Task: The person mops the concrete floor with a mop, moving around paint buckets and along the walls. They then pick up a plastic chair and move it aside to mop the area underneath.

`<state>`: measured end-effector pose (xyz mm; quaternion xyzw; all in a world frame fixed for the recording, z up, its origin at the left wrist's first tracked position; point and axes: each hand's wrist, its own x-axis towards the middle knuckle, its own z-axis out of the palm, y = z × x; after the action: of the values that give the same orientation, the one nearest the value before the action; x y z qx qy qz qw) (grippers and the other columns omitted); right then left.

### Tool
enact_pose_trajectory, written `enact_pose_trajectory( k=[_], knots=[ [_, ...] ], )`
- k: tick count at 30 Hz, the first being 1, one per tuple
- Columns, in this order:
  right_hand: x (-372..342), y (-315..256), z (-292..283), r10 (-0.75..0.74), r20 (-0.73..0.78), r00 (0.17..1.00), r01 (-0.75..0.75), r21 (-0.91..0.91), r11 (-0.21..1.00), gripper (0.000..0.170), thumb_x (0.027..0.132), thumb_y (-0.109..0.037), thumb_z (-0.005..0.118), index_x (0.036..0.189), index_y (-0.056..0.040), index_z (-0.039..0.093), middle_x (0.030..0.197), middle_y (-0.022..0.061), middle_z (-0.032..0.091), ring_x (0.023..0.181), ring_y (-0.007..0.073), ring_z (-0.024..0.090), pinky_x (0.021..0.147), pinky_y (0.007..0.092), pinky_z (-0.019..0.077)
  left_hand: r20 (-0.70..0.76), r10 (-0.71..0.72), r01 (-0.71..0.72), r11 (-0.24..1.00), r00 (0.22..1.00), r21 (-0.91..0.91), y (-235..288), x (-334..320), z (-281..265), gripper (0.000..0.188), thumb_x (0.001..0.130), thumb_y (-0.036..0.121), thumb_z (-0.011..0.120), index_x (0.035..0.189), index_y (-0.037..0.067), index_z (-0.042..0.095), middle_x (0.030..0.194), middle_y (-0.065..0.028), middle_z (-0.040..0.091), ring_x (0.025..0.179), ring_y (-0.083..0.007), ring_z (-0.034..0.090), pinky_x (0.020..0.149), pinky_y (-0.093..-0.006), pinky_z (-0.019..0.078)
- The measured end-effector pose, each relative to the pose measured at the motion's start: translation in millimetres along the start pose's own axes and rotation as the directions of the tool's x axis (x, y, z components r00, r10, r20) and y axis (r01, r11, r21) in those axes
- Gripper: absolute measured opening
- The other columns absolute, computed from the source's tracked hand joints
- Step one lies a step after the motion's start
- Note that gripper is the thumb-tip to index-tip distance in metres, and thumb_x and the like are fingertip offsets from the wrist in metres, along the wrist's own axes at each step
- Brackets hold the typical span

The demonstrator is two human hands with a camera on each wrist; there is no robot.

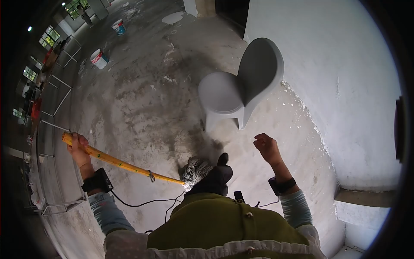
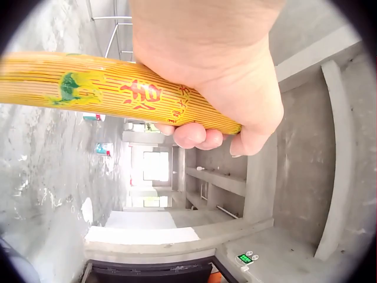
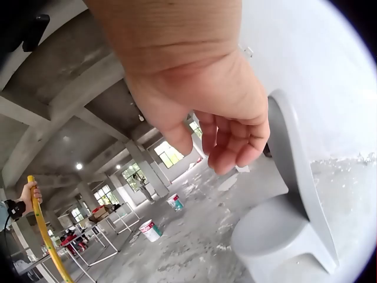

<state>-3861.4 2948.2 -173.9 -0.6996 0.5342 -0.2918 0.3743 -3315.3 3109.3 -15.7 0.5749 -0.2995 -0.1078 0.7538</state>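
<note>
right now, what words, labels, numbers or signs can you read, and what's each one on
Long yellow striped pole: red characters, too distorted to quote surely.
Nearer white cylindrical bucket: label too small.
Farther white-and-blue cylindrical bucket: markings too small.
Small rectangular green-lit sign: blurred, unreadable.
So nothing can be quoted with certainty.

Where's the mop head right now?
In the head view, the mop head lies on the floor below centre, just left of the person's dark shoe, at the lower end of the yellow pole.

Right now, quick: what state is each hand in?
Left hand: closed, holding the yellow mop handle.
Right hand: open, loosely curled, holding nothing.
</note>
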Motion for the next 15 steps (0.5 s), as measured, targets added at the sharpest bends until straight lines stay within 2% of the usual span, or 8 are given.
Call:
enact_pose_trajectory(
  k=[3,5,7,8,9,11,13,15],
  knots=[
    [59.1,-3.7,-34.5,-0.031,-0.072,0.997,0.025,-0.087,0.996,0.017,0.074,-0.009,0.059,0.088,-0.0001,0.057,0.069,0.0112,0.061,0.064,0.0207,0.06,0.061,0.0281,0.0476,-0.01,-0.01,0.01,1.0,1.0,0.019,-17.3,17.5,10.0,0.01,0.081,0.014,0.054,0.08,0.007,0.046,0.058,-0.0003,0.041,0.049,-0.008,0.037,0.045,-0.0205,0.0318],
    [101.8,2.7,-60.1,-0.038,-0.115,0.993,0.02,-0.151,0.988,0.021,0.073,-0.009,0.061,0.092,-0.0009,0.056,0.076,0.0108,0.061,0.067,0.0201,0.059,0.063,0.0282,0.0473,-0.022,0.07,-0.068,0.994,0.997,0.089,-31.8,30.6,37.6,0.011,0.081,0.016,0.053,0.079,0.008,0.047,0.058,0.0,0.041,0.048,-0.0076,0.038,0.046,-0.0202,0.0321],
    [147.6,10.8,-84.2,-0.085,-0.155,0.984,0.037,-0.288,0.957,0.03,0.071,-0.01,0.065,0.098,-0.0016,0.054,0.083,0.0114,0.059,0.073,0.0212,0.058,0.065,0.0297,0.0474,-0.01,-0.01,0.011,0.98,1.0,0.2,-54.8,46.6,59.5,0.011,0.08,0.018,0.053,0.078,0.008,0.047,0.058,0.0004,0.042,0.048,-0.0073,0.039,0.046,-0.0199,0.0322],
    [167.2,13.0,-96.0,-0.172,-0.132,0.976,0.105,-0.406,0.908,0.039,0.068,-0.011,0.067,0.102,-0.0024,0.051,0.089,0.0124,0.057,0.078,0.023,0.057,0.068,0.0321,0.0474,0.04,-0.042,0.033,0.978,0.998,0.205,-65.0,56.0,78.5,0.011,0.081,0.017,0.053,0.078,0.009,0.047,0.057,0.0005,0.043,0.048,-0.0072,0.04,0.046,-0.02,0.0322],
    [182.5,9.8,-106.1,-0.163,-0.097,0.982,0.095,-0.493,0.865,0.047,0.066,-0.01,0.068,0.108,-0.0034,0.048,0.098,0.0131,0.053,0.09,0.0263,0.054,0.076,0.0353,0.0456,0.091,-0.045,0.027,0.981,0.995,0.19,-72.8,68.1,98.7,0.01,0.081,0.016,0.052,0.078,0.009,0.047,0.057,0.0007,0.043,0.047,-0.0071,0.04,0.045,-0.0202,0.0322],
    [213.8,10.4,-125.8,-0.358,-0.016,0.934,0.26,-0.658,0.707,0.055,0.065,-0.01,0.069,0.114,-0.0048,0.043,0.108,0.0134,0.049,0.1,0.0292,0.048,0.083,0.0372,0.0423,0.09,-0.096,0.079,0.981,0.991,0.179,-87.7,77.6,133.0,0.009,0.081,0.015,0.052,0.078,0.009,0.047,0.057,0.0006,0.043,0.047,-0.0072,0.04,0.045,-0.0204,0.0321],
    [241.1,27.3,-142.5,-0.25,-0.075,0.965,0.143,-0.649,0.747,0.065,0.065,-0.013,0.069,0.121,-0.0041,0.037,0.114,0.0137,0.044,0.104,0.031,0.045,0.086,0.0378,0.0409,0.085,-0.158,0.141,0.974,0.984,0.177,-96.9,83.6,158.0,0.008,0.081,0.014,0.052,0.078,0.009,0.047,0.056,0.0005,0.043,0.047,-0.0072,0.04,0.044,-0.0207,0.032],
    [268.0,46.8,-151.1,-0.022,-0.178,0.984,-0.079,-0.543,0.836,0.068,0.068,-0.017,0.069,0.124,-0.0025,0.033,0.114,0.0143,0.045,0.102,0.0286,0.048,0.084,0.0366,0.0424,0.062,-0.186,0.173,0.97,0.981,0.17,-100.4,83.5,168.6,0.007,0.081,0.012,0.051,0.077,0.008,0.046,0.055,0.0003,0.043,0.047,-0.0076,0.04,0.043,-0.0214,0.0316]
  ],
)
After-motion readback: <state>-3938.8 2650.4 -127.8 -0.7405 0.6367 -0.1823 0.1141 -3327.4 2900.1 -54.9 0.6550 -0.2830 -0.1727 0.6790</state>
